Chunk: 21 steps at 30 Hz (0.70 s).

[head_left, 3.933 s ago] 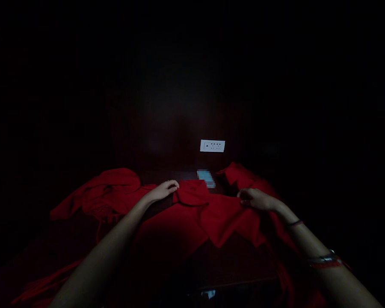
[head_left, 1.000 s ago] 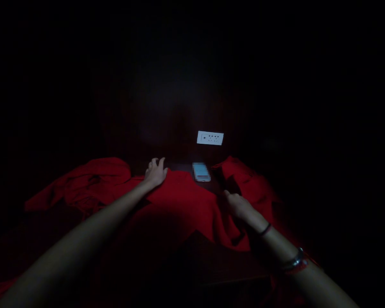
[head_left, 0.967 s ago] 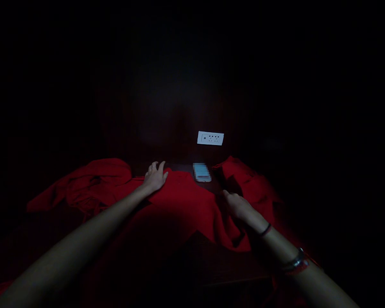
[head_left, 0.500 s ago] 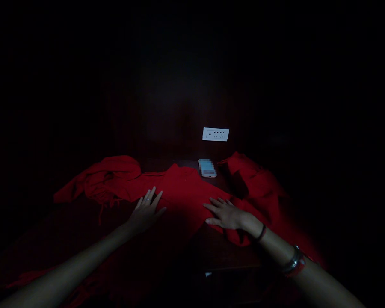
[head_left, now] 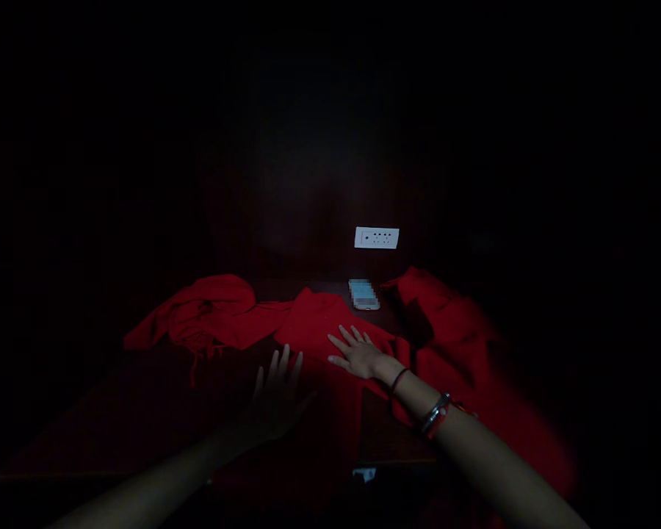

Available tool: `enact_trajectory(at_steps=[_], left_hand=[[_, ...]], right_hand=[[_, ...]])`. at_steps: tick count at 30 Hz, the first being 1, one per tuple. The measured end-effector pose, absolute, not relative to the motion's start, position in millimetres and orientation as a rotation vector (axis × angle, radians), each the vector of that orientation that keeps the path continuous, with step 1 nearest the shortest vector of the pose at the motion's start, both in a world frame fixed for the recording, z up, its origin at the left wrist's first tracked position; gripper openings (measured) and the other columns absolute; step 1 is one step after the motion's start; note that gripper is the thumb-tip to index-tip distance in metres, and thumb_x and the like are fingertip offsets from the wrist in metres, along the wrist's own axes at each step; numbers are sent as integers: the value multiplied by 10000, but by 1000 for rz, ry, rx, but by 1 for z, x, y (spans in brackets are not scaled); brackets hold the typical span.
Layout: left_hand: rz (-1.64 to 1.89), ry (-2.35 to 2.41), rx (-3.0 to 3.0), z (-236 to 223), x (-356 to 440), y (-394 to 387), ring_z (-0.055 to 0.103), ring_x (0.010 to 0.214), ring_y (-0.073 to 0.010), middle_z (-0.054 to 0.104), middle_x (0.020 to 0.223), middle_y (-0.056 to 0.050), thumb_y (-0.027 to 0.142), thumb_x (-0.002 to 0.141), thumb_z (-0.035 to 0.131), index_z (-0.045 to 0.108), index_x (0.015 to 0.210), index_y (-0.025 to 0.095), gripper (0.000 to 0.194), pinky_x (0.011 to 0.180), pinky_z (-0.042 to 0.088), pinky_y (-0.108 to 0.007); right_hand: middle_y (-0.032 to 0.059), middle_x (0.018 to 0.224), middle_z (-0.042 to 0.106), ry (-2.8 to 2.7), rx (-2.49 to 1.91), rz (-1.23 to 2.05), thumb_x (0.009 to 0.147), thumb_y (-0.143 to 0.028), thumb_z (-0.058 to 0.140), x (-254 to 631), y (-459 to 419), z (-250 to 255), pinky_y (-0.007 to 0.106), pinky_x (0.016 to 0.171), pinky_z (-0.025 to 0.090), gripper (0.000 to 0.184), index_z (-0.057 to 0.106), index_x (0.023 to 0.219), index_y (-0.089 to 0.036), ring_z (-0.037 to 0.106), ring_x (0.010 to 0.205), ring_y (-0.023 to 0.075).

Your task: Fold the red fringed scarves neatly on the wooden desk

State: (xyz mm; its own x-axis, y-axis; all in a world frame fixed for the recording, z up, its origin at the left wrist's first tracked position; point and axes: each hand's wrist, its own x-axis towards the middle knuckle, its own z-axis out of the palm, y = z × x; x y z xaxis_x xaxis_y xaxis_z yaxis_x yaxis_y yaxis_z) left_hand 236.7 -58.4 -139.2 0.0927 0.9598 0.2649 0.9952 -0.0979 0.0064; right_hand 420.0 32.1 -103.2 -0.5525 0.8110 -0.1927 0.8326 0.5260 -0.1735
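A red cloth (head_left: pixel 308 330) lies spread across a dark table, bunched at the far left and far right. My right hand (head_left: pixel 358 353) lies flat on its middle, fingers stretched out and pointing left and away. My left hand (head_left: pixel 278 393) rests flat, fingers spread, on the near shadowed part of the cloth, just below and left of the right hand. Neither hand holds anything. Bracelets circle my right wrist.
A phone (head_left: pixel 363 294) lies on the table just beyond the cloth. A white wall socket (head_left: pixel 377 238) sits on the dark wall behind it. The table's near edge (head_left: pixel 396 463) runs across the bottom. The room is very dark.
Both hands let go of the far edge of the cloth, opened and came back onto its middle. The right hand has since slid left and away; the left hand drew nearer to me.
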Motion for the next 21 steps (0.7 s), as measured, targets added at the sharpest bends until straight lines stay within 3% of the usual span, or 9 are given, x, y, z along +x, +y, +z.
enact_trajectory(at_steps=[4, 7, 11, 14, 17, 21], left_hand=[[-503, -2009, -2166, -111, 223, 1, 159, 1232, -280, 192, 1362, -103, 392, 799, 329, 339, 1247, 197, 489, 939, 228, -460], [-667, -2238, -2265, -95, 212, 61, 421, 1095, -219, 448, 1202, -151, 376, 787, 381, 358, 1219, 91, 518, 885, 345, -309], [-852, -2353, -2285, -87, 211, 113, 539, 944, -186, 579, 1041, -92, 258, 703, 531, 473, 1110, 126, 431, 794, 408, -239], [-1017, -2205, -2291, -78, 221, 128, 532, 943, -136, 578, 1038, -43, 177, 727, 492, 478, 1098, 166, 372, 807, 397, -204], [-1246, -1829, -2383, -68, 228, 136, 522, 940, -99, 566, 1043, -10, 172, 773, 433, 430, 1141, 199, 369, 822, 384, -187], [-995, -2046, -2222, -71, 225, 144, 518, 959, -154, 554, 1060, -51, 251, 774, 453, 413, 1153, 224, 382, 801, 399, -251]], right_hand=[[53, 1389, -29, 2658, 1430, -409, 724, -673, 151, 421, 30, -99, 482, 971, 50, 704, 81, 1315, -298, -64, 1233, 304], [49, 1390, -28, 2680, 1418, -411, 729, -665, 169, 423, 26, -101, 475, 976, 46, 697, 89, 1315, -295, -65, 1235, 297], [65, 1390, 34, 2753, 1380, -382, 748, -640, 187, 431, 23, -104, 479, 974, 69, 678, 128, 1316, -275, -24, 1241, 292], [107, 1368, 152, 2862, 1331, -327, 753, -609, 266, 436, 33, -92, 468, 965, 136, 672, 223, 1302, -223, 77, 1238, 297], [142, 1285, 330, 3030, 1414, -239, 785, -488, 350, 431, 57, -71, 370, 955, 226, 590, 318, 1258, -137, 266, 1188, 246], [166, 1208, 414, 3023, 1665, -239, 816, -403, 334, 413, 87, -65, 312, 911, 293, 534, 322, 1239, -79, 388, 1103, 211]])
